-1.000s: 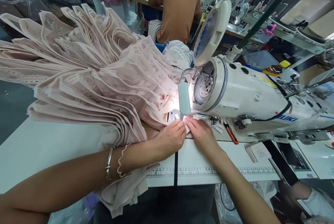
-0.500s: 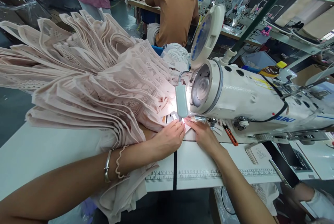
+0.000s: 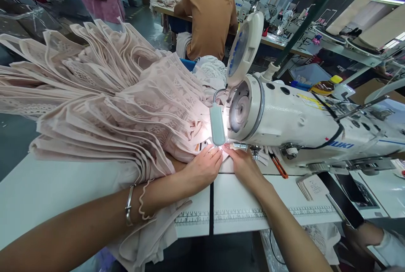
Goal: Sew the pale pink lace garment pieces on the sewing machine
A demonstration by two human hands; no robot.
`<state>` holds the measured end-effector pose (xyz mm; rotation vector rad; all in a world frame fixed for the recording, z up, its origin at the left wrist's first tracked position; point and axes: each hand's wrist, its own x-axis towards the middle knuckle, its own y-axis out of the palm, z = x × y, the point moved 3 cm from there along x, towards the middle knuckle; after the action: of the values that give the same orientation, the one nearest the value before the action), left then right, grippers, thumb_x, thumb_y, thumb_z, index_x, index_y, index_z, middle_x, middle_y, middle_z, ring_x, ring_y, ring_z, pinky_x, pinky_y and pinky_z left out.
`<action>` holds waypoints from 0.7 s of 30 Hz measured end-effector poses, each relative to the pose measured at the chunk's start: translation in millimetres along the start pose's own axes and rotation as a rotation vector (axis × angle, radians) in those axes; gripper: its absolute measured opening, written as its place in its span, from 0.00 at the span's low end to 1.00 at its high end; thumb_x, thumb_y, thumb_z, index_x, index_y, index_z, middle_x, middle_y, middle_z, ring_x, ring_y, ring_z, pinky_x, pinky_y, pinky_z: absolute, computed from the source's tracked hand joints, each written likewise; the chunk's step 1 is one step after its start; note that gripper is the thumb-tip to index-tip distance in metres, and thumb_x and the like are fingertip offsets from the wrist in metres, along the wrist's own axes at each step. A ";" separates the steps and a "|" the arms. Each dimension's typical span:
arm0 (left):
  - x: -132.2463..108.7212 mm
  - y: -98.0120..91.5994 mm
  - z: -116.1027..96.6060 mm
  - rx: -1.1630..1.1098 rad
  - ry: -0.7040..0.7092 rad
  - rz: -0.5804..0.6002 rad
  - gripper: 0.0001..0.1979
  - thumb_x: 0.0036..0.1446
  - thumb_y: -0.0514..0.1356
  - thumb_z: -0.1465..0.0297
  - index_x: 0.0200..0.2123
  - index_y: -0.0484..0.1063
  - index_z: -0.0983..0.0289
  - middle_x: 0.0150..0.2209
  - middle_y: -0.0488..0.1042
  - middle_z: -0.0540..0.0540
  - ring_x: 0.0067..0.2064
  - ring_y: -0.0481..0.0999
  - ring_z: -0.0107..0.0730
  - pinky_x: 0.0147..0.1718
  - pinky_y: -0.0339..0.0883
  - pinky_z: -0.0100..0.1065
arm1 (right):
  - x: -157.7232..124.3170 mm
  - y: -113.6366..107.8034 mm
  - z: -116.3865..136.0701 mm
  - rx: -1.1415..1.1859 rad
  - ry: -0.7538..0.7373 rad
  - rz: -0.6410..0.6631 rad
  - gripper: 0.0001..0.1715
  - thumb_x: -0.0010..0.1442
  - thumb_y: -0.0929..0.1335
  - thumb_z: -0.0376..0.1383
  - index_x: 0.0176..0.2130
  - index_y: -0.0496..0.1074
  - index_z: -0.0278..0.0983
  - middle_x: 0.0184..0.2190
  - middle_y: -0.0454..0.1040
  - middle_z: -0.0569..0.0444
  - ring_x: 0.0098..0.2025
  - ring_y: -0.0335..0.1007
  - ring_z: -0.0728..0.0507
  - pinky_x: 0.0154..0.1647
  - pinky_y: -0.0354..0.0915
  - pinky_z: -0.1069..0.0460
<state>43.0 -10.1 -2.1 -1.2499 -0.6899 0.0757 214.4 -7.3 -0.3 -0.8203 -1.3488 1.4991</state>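
Note:
My left hand [image 3: 204,165], with a ring, lies under the small pale green lamp [image 3: 217,125], its fingers pressed together on pale pink fabric. Just right of it, my right hand [image 3: 245,165] reaches to the same lit spot, thumb and fingers closed at the fabric's edge. The fingertips and needle area are partly hidden by the lamp and glare. A large stack of pale pink lace-trimmed garments [image 3: 126,107] spreads leftward and drapes over my left forearm. The white sewing machine [image 3: 284,115] stands right of my hands, its round magnifier cover [image 3: 245,50] raised.
Orange-handled thread snips [image 3: 278,165] lie on the machine bed. Paper tags [image 3: 311,187] and a phone [image 3: 341,200] sit at right, with another person's hand [image 3: 363,234] by the phone. A printed ruler [image 3: 240,215] runs along the table's front edge. Someone in brown [image 3: 209,20] sits ahead.
My view has shifted slightly. Both hands stay beside the needle area on the fabric; my right hand sits a little closer in. The person in pink has shifted at the upper left.

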 end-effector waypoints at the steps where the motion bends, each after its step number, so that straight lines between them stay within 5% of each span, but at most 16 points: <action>1: 0.4 -1.1 0.2 0.007 -0.005 0.001 0.18 0.67 0.46 0.82 0.52 0.72 0.74 0.50 0.77 0.65 0.53 0.76 0.41 0.58 0.62 0.45 | 0.6 -1.2 1.2 -0.009 0.006 0.011 0.40 0.59 0.56 0.20 0.63 0.69 0.43 0.57 0.76 0.52 0.57 0.72 0.40 0.59 0.68 0.43; 10: 4.1 2.8 1.1 -0.015 -0.038 0.081 0.18 0.68 0.45 0.81 0.52 0.71 0.75 0.48 0.77 0.66 0.50 0.75 0.42 0.52 0.64 0.44 | 1.9 -1.9 4.7 -0.041 0.023 0.030 0.35 0.60 0.56 0.21 0.58 0.73 0.40 0.52 0.79 0.47 0.52 0.74 0.38 0.59 0.66 0.41; 21: 1.0 5.7 2.4 0.044 -0.041 0.046 0.18 0.68 0.46 0.79 0.54 0.71 0.76 0.50 0.76 0.67 0.49 0.75 0.44 0.51 0.62 0.44 | 3.0 0.6 4.0 -0.073 0.039 0.039 0.33 0.60 0.57 0.22 0.56 0.73 0.42 0.48 0.80 0.48 0.47 0.74 0.38 0.51 0.68 0.44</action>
<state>44.3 -5.6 -6.4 -1.2246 -0.6912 0.1540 209.6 -5.9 0.2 -0.9223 -1.3726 1.4639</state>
